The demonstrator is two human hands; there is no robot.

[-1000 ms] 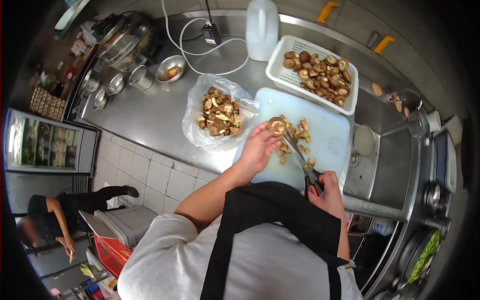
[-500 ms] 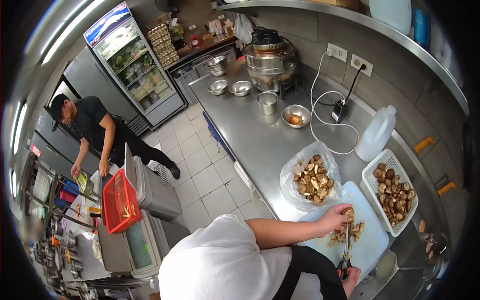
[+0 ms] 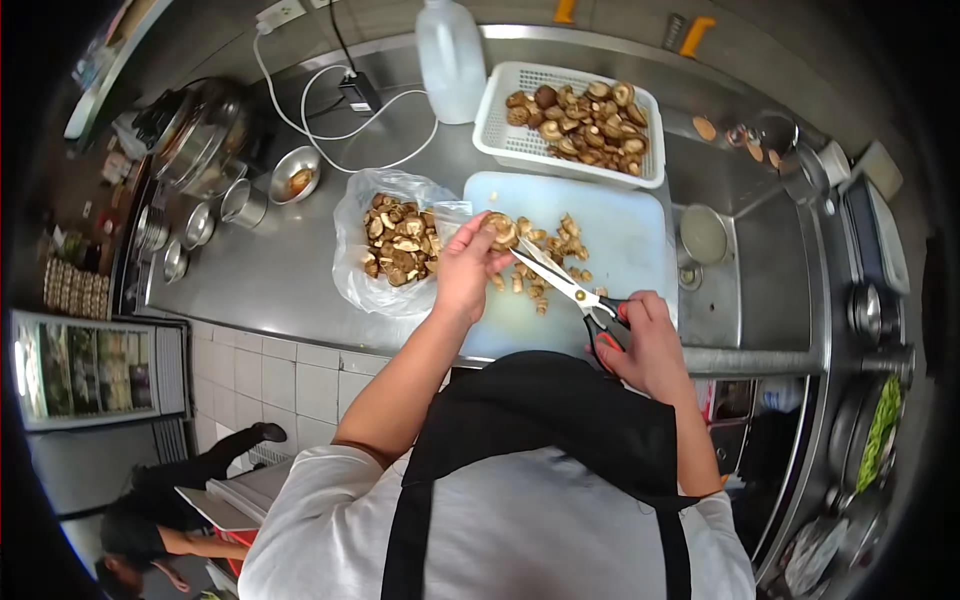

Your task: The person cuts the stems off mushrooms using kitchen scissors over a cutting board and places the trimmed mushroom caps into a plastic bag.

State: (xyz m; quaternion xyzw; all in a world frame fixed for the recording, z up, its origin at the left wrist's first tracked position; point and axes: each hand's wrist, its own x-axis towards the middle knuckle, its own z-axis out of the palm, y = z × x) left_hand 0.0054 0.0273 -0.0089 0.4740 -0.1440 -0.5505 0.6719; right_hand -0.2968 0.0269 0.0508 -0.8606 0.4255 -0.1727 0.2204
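My left hand (image 3: 468, 268) pinches a brown mushroom (image 3: 501, 232), its gilled underside showing. My right hand (image 3: 650, 345) grips the handles of scissors (image 3: 575, 290) with red and black grips. The blades are parted, their tips right by the mushroom. Below lies a pale cutting board (image 3: 620, 235) with cut mushroom stems (image 3: 565, 240) scattered over it. To the left, a clear plastic bag (image 3: 350, 260) holds many mushrooms (image 3: 400, 240). Behind the board, a white perforated basket (image 3: 490, 135) contains more whole mushrooms (image 3: 590, 125).
A plastic jug (image 3: 450, 65) stands left of the basket. White cable (image 3: 310, 130) loops across the steel counter. Small metal bowls (image 3: 295, 175) sit at left, a sink (image 3: 765, 270) at right. Another person (image 3: 150, 520) works at lower left, beyond the tiled floor.
My head view has swung round to face the counter squarely. The left hand still holds a mushroom and the right hand the scissors, whose blades now look wider apart.
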